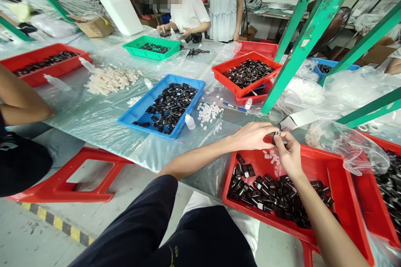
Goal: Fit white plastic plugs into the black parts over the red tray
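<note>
At the left of the frame, a co-worker's arm (pixel 21 102) is resting beside the bench (pixel 94 117). At centre, a blue tray (pixel 138 112) is holding dark caps. Right of centre, the left hand (pixel 252 135) and right hand (pixel 290 154) are meeting over the red tray (pixel 344 183), fingers clamped on one small dark cap (pixel 277 134). Judging by the pile of dark caps (pixel 275 196) lying below, much handling is remaining.

One head-worn camera looks forward and down, close over the near red tray (pixel 341 183). The table (pixel 94 112) (plastic-covered) stretches far and left.
</note>
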`<action>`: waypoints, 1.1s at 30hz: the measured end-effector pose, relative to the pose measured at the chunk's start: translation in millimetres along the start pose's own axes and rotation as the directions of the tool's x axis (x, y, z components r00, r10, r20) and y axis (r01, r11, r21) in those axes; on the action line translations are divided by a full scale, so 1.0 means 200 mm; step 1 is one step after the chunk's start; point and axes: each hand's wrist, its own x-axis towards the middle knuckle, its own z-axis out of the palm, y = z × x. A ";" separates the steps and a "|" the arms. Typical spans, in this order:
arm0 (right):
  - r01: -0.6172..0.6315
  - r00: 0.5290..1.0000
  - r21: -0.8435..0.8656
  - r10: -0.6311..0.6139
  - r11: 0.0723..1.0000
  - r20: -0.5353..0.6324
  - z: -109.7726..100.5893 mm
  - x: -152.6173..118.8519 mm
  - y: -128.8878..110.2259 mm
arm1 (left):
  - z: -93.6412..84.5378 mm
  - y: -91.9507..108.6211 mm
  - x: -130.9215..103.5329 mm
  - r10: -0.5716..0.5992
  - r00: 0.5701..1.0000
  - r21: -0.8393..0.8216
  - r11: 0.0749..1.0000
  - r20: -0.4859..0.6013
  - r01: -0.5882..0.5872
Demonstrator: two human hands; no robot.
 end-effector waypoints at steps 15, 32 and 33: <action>-0.044 0.998 0.028 0.043 0.999 0.038 -0.01 0.00 -0.02 | -0.02 0.00 0.00 0.033 0.998 -0.011 0.999 0.045 -0.032; -0.296 0.955 0.348 0.282 0.889 0.091 -0.01 0.02 0.02 | 0.02 0.03 0.00 -0.098 0.983 -0.470 0.882 -0.157 0.013; -0.286 0.958 0.320 0.278 0.903 0.071 -0.01 0.02 0.02 | 0.04 0.05 0.00 -0.119 0.983 -0.526 0.850 -0.140 0.028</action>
